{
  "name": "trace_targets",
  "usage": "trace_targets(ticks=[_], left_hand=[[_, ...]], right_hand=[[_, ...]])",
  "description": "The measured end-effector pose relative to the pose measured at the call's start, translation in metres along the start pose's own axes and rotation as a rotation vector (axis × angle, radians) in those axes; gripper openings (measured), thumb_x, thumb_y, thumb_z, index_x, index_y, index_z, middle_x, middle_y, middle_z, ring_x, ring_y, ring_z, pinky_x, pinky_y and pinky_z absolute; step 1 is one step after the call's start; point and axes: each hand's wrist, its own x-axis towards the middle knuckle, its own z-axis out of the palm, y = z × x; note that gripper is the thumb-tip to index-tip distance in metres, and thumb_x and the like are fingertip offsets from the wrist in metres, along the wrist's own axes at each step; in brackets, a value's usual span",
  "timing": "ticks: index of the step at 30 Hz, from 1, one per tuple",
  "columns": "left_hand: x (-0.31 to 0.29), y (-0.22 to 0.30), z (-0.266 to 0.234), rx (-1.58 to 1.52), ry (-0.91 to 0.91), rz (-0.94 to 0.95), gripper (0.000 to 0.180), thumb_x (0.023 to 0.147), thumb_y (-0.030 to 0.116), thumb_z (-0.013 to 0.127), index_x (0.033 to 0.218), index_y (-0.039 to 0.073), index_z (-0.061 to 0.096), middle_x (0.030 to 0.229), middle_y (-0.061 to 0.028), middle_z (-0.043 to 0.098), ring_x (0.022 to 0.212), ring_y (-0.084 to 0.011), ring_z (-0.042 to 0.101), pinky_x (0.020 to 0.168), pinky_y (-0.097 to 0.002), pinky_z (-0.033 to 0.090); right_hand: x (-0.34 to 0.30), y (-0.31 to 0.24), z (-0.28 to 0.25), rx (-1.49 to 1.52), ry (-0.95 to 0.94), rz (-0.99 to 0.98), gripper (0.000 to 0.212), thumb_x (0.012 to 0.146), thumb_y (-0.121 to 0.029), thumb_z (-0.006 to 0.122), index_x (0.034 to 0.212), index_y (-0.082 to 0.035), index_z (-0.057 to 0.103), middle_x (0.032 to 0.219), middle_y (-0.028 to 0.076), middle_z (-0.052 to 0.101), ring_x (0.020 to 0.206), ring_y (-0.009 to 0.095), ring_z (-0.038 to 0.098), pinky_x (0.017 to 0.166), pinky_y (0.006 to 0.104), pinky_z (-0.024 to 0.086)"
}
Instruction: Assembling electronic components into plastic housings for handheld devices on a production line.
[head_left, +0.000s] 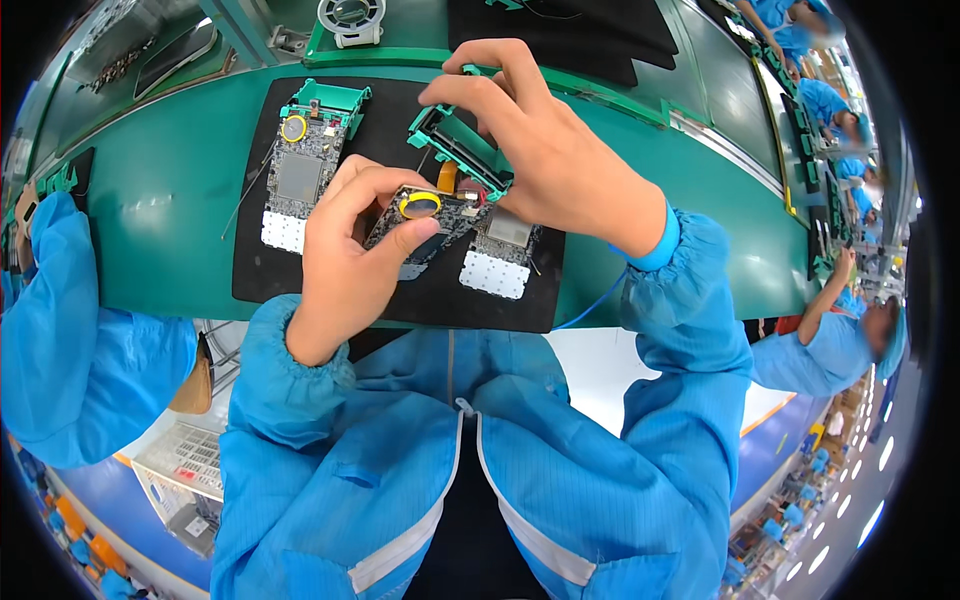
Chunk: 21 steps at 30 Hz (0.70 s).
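Above a black mat point(385, 313), my left hand point(340, 260) is closed on a circuit board point(460, 215), thumb in front and fingers behind. A yellow-rimmed coin cell point(420, 206) sits on this board. My right hand point(570, 150) grips a green plastic frame point(455, 140) with a dark bar along it, tilted just above the board. Between board and frame shows a short orange flex cable point(447, 177). On the mat's left lies another board point(297, 180) with a green frame at its far end. A further board point(497, 272) lies under my right hand, its far part hidden.
The mat rests on a green worktable point(165, 235). Beyond a raised green edge stand a white round fan point(352, 15) and a dark mat point(570, 35). A blue cord point(600, 300) runs from my right wristband. A co-worker's sleeve point(60, 300) is at left; other people sit along the right.
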Motion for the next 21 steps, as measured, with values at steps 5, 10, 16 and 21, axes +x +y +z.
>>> trace_targets(ticks=[5,10,16,21], left_hand=[[0.009,0.014,-0.005,0.013,-0.049,-0.125,0.026,0.086,0.009,0.074,0.108,-0.001,0.065,0.094,-0.0063,0.064,0.085,-0.0094,0.059,0.076,-0.0252,0.048],[0.009,0.018,0.013,0.035,0.053,-0.224,0.029,0.082,0.016,0.079,0.094,0.0,0.059,0.084,-0.0068,0.069,0.079,-0.0084,0.061,0.07,-0.0272,0.05],[0.009,0.016,0.027,0.037,0.144,-0.184,0.03,0.079,0.015,0.08,0.091,0.0,0.057,0.081,-0.0084,0.068,0.075,-0.0095,0.063,0.066,-0.0272,0.051],[0.009,0.008,0.028,0.144,0.069,-0.186,0.036,0.078,0.02,0.08,0.095,0.0,0.056,0.086,-0.0106,0.062,0.08,-0.0195,0.059,0.072,-0.0352,0.047]], right_hand=[[-0.006,-0.005,0.007,0.046,0.049,0.085,0.078,0.058,0.015,0.071,0.127,-0.011,0.048,0.129,0.017,0.041,0.08,0.04,0.061,0.064,0.0448,0.051],[-0.008,-0.012,0.012,0.07,0.106,0.163,0.077,0.057,0.016,0.069,0.127,-0.01,0.048,0.128,0.018,0.042,0.08,0.04,0.062,0.064,0.0447,0.051],[-0.012,-0.02,0.01,0.126,0.07,0.208,0.074,0.059,0.017,0.067,0.126,-0.008,0.048,0.128,0.019,0.042,0.081,0.043,0.062,0.064,0.0453,0.053],[-0.015,-0.016,0.009,0.096,0.003,0.198,0.073,0.061,0.013,0.072,0.126,-0.008,0.047,0.127,0.02,0.043,0.082,0.045,0.063,0.067,0.0476,0.055]])
